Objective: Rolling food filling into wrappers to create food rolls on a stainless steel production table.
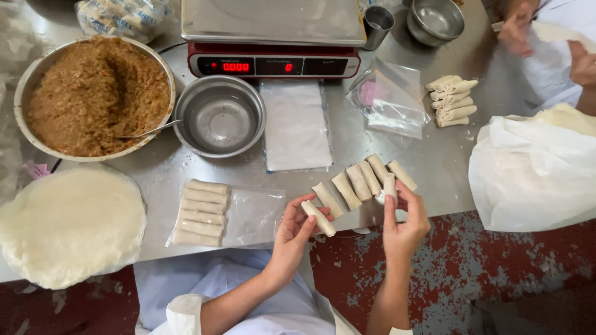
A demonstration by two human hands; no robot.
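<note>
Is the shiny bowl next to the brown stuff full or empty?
Empty. The steel bowl shows only its bare shiny bottom, while the big bowl of brown filling beside it is heaped.

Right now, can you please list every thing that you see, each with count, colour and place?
rolled wraps in a row: about six, pale, table edge near the hands
rolled wraps in a stack: five, pale, on a clear bag at front left
rolled wraps in a pile: about five, pale, right
filling bowl: one, metal, brown filling, back left
empty bowl: one, metal, centre
scale: one, red front, back centre
wrapper sheets: one stack, white, front left
another person's hands: top right
left hand: holds one roll
right hand: fingers hold one roll
</note>
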